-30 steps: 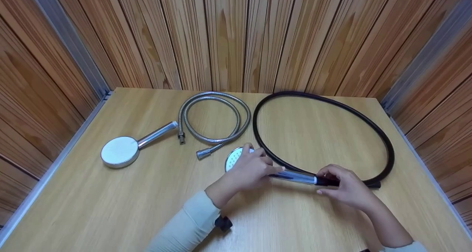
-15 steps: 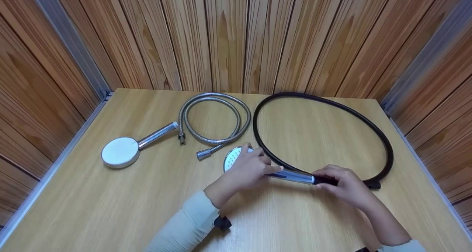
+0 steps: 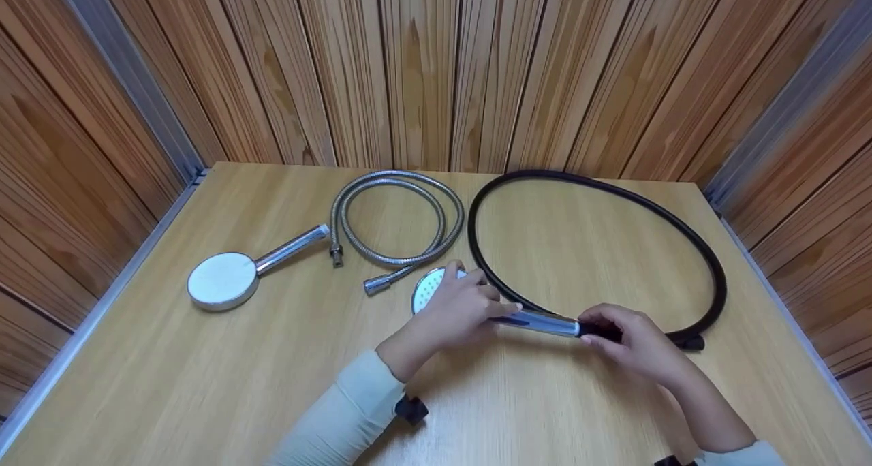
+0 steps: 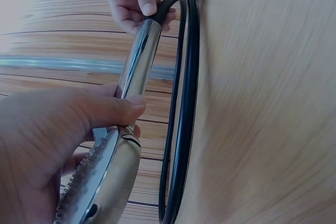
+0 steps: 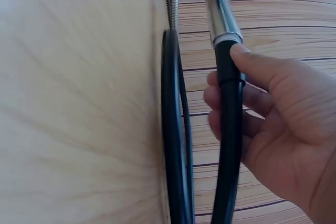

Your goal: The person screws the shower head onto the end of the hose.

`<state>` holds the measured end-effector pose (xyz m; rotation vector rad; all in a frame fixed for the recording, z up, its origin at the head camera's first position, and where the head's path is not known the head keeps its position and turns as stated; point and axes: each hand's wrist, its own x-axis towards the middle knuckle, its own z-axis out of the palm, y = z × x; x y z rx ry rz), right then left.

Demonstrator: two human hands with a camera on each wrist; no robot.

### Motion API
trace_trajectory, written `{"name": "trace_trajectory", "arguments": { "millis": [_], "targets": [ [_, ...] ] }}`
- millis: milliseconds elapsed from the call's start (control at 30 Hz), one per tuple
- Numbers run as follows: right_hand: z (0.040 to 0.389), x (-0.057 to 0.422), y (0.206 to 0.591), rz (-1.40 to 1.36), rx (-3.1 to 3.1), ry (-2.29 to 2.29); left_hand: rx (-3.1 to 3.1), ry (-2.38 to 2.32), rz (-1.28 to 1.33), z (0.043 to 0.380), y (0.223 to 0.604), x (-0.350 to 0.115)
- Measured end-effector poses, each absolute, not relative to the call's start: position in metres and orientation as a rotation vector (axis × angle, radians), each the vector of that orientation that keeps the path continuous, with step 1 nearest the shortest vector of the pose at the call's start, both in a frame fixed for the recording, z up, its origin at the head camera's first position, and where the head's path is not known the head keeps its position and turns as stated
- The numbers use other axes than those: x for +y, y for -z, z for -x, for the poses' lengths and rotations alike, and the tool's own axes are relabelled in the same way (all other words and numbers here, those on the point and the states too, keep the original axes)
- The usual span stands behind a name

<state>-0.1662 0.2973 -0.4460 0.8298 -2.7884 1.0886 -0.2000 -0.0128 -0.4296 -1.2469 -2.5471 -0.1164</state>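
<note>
1. Left grip (image 3: 456, 309) is curled closed round the neck of a chrome hand shower (image 3: 545, 323), held up off the bench (image 3: 204, 398) around the middle, slightly toward the right edge.
2. Right grip (image 3: 637, 340) is pinching the black hose (image 3: 719, 285) by its end fitting, right up at the handle tip. Can't tell if it's threaded on.
3. Rest of that hose loops toward the back right corner.
4. Coiled metal hose (image 3: 459, 214) sits by the back edge, second hand shower (image 3: 221, 281) nearer the left edge.
</note>
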Motion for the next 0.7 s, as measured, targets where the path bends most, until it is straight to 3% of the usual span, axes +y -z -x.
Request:
{"name": "trace_trajectory", "arguments": {
  "millis": [300,700],
  "targets": [
    [0.1657,0.2924,0.4502,-0.803,-2.725,-1.153,-2.610,0.078,1.246,0.1976,0.4261,-0.0112],
    [0.1695,0.2982,0.4497,-0.923,-2.845,-0.861,-2.647,0.069,1.231,0.1974,0.4265,-0.0110]
  ]
}}
